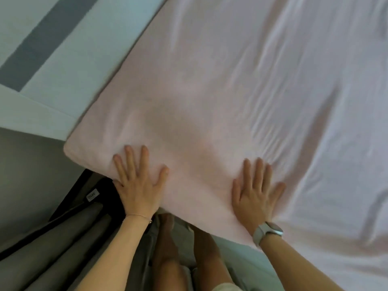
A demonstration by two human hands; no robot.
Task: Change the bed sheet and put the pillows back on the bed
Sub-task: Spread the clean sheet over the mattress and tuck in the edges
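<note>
Head view is being filled by a pale pink fitted bed sheet of soft cotton-like fabric (210,91), which is being stretched over the mattress of the bed and is lying across most of the frame, smooth near the close corner and rippled with fine creases toward the right. The left hand (138,185) is being pressed flat on the sheet just beside the rounded near corner of the mattress, its fingers (130,158) being held straight and spread, released and grasping nothing. The right hand (256,196) is being laid palm-down on the sheet further along the same edge, well apart from the left hand, its fingers (259,171) likewise being kept straight and splayed, with small wrinkles being gathered just beyond the fingertips. A thin pale bracelet (139,216) is being worn on the left wrist, and a light grey smartwatch with a rounded face (268,231) is being worn on the right wrist. A pale blue-grey padded headboard panel crossed by a darker grey band (42,49) is being shown beyond the mattress at the upper left. Grey folded fabric with a black border and a small white label (73,227) is being seen below the corner at the lower left, beside the person's bare legs (168,259). No pillows are being shown.
</note>
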